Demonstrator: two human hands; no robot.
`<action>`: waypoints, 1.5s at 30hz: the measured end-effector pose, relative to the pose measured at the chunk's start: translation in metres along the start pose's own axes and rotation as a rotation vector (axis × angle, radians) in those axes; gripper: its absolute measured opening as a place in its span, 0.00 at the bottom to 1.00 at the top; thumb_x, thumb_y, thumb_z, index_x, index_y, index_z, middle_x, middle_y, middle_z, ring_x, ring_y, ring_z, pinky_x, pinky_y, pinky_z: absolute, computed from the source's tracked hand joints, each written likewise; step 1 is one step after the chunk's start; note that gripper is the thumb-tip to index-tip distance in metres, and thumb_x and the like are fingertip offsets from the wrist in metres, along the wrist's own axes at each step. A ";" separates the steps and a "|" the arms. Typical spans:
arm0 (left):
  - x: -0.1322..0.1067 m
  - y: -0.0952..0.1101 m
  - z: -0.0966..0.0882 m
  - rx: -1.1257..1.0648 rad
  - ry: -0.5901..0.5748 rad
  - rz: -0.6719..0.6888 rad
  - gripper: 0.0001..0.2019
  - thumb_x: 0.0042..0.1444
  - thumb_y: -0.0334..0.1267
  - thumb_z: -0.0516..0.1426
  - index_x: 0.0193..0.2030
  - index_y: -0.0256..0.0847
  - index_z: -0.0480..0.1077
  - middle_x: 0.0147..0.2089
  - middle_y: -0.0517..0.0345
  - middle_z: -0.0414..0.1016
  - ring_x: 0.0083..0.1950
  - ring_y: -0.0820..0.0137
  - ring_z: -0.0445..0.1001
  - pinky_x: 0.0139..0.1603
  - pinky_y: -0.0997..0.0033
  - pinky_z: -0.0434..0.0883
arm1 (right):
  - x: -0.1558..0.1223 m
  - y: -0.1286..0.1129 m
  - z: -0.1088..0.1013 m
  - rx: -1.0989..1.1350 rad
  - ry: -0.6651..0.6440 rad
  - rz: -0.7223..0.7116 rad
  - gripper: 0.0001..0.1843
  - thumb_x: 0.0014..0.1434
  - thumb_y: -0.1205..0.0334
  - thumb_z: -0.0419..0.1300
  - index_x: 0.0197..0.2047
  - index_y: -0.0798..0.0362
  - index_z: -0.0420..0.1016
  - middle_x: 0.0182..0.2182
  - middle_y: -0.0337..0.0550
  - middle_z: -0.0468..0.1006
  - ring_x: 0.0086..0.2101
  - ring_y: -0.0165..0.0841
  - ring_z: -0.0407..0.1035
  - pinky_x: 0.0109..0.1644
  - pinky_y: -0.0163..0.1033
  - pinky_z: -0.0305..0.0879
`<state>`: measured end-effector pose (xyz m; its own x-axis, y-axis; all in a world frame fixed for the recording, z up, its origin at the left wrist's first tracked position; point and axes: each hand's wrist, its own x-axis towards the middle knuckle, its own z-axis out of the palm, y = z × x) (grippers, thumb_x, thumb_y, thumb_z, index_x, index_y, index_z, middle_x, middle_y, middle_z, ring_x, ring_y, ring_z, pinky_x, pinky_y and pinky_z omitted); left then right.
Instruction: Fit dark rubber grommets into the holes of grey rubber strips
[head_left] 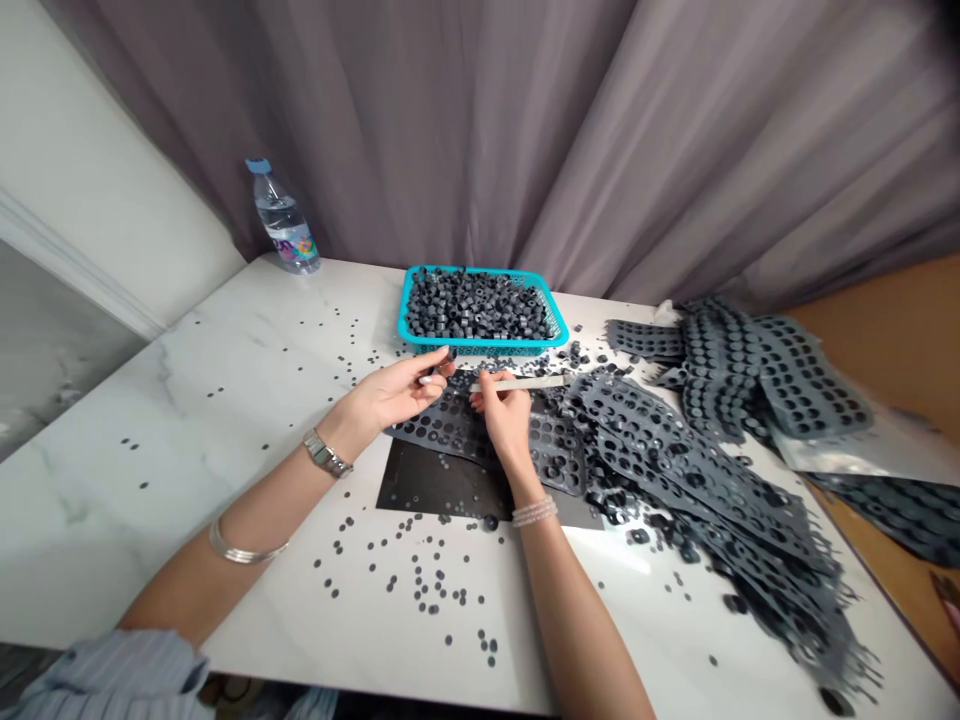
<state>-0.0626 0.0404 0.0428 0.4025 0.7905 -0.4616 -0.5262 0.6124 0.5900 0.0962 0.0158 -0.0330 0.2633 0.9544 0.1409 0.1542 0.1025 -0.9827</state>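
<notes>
My left hand [397,392] pinches a small black rubber ring [448,355] between thumb and fingertips, just in front of the teal basket [406,305] full of such rings. My right hand [504,412] grips a thin pale metal rod [525,381] that points right, held over a black perforated rubber sheet [461,430]. The sheet lies on a dark square mat [435,485] on the white marble table [187,400].
A heap of punched-out rubber sheets [712,470] covers the right side of the table, reaching its edge. Small black discs [427,585] are scattered over the table near me. A water bottle [283,220] stands at the back left. Grey curtain behind.
</notes>
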 end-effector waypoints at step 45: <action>-0.008 -0.032 -0.034 1.567 0.347 0.668 0.05 0.48 0.30 0.62 0.29 0.43 0.71 0.29 0.54 0.70 0.37 0.61 0.71 0.35 0.70 0.60 | -0.005 -0.009 0.018 -0.308 -0.294 -0.228 0.17 0.63 0.51 0.52 0.26 0.48 0.66 0.20 0.36 0.73 0.23 0.34 0.69 0.30 0.35 0.57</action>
<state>-0.0745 0.0141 0.0054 0.1600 0.9793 0.1238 0.7284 -0.2017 0.6548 0.0766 0.0153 -0.0274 -0.0838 0.9606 0.2651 0.4628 0.2731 -0.8433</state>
